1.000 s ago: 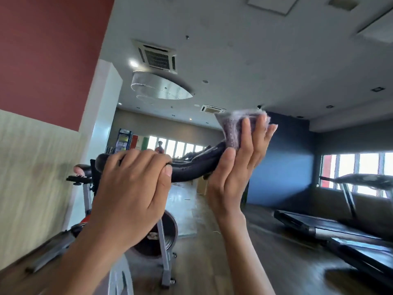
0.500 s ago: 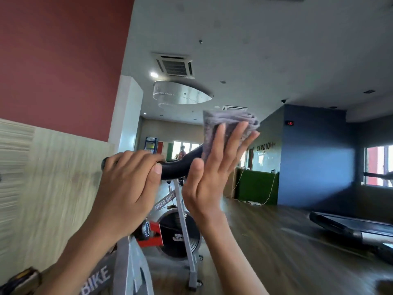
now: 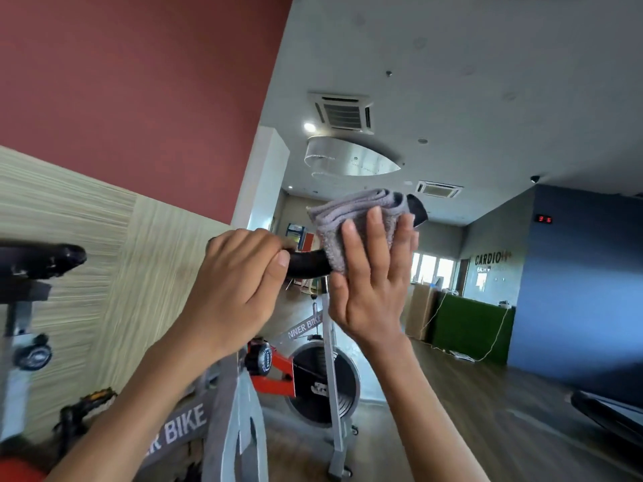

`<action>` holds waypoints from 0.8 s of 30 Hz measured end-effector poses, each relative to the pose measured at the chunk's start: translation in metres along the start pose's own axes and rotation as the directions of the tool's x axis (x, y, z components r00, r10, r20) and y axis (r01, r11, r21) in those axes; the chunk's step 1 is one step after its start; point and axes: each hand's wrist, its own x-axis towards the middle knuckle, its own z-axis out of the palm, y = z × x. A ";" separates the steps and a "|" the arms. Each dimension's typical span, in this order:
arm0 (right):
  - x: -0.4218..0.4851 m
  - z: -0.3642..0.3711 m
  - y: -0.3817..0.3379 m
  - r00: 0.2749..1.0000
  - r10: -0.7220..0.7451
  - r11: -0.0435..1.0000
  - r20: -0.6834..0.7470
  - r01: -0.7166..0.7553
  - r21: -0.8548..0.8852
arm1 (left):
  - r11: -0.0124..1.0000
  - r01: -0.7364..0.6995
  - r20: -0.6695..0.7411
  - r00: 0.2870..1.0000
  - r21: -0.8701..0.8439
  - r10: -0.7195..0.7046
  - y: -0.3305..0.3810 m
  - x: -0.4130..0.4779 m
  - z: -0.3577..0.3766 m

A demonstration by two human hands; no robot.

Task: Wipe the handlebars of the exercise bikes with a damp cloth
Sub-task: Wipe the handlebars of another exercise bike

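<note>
A black handlebar (image 3: 308,264) of a grey exercise bike (image 3: 243,405) crosses the middle of the view. My left hand (image 3: 240,283) is wrapped around its near part. A folded grey cloth (image 3: 351,220) covers the bar's upturned end, whose black tip (image 3: 417,212) pokes out to the right. My right hand (image 3: 374,280) presses the cloth against the bar with flat, extended fingers and the thumb below. The part of the bar under the cloth and under my left hand is hidden.
A second bike's black saddle (image 3: 41,260) and post stand at the left by the wood-panelled wall. The bike's flywheel (image 3: 323,387) sits below my hands. A green counter (image 3: 473,328) is at the back right, a treadmill edge (image 3: 605,412) at far right.
The view has swung left and down, showing more of the bike frame. My right hand with the cloth has slid up the bar toward its tip. My left hand keeps its grip.
</note>
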 end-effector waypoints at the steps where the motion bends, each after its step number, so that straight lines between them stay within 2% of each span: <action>1: 0.008 0.000 0.006 0.997 0.071 0.997 -0.039 -0.070 0.024 | 1.000 -0.002 -0.007 1.000 -0.007 0.002 0.001 0.000 0.000; 3: 0.019 0.003 0.001 0.967 0.239 0.966 -0.091 -0.228 0.121 | 1.000 0.001 -0.010 1.000 -0.016 -0.001 0.002 0.000 0.000; 4: 0.020 0.003 -0.009 0.961 0.265 0.956 -0.080 -0.251 0.154 | 1.000 0.007 -0.006 1.000 -0.013 -0.007 0.003 0.000 -0.001; 5: 0.016 0.002 -0.019 0.971 0.235 0.963 -0.051 -0.226 0.149 | 1.000 0.013 0.002 1.000 -0.008 -0.013 0.003 0.001 -0.001; 8: -0.002 -0.003 -0.022 0.999 0.000 1.000 0.038 0.000 0.013 | 1.000 0.023 0.018 1.000 -0.002 -0.023 0.004 0.000 -0.002; 9: -0.002 -0.004 -0.014 0.999 -0.023 0.999 0.046 0.025 -0.024 | 1.000 0.027 0.019 0.999 -0.001 -0.027 0.004 0.000 -0.003; 15: 0.016 -0.013 -0.022 0.972 0.234 0.972 0.028 -0.234 -0.012 | 1.000 0.016 0.002 1.000 -0.011 -0.016 0.005 -0.001 -0.003; 17: 0.012 -0.015 -0.033 0.974 0.216 0.976 0.066 -0.216 -0.017 | 1.000 0.013 -0.015 1.000 -0.003 -0.013 0.004 -0.001 -0.002; 21: 0.012 -0.024 -0.023 0.982 0.130 0.985 0.138 -0.112 -0.134 | 0.998 -0.063 0.016 0.998 0.001 0.063 -0.003 0.002 -0.005; 24: 0.015 -0.025 -0.020 0.978 0.179 0.974 0.105 -0.160 -0.163 | 0.988 -0.153 0.007 0.988 -0.032 0.153 -0.021 0.005 -0.007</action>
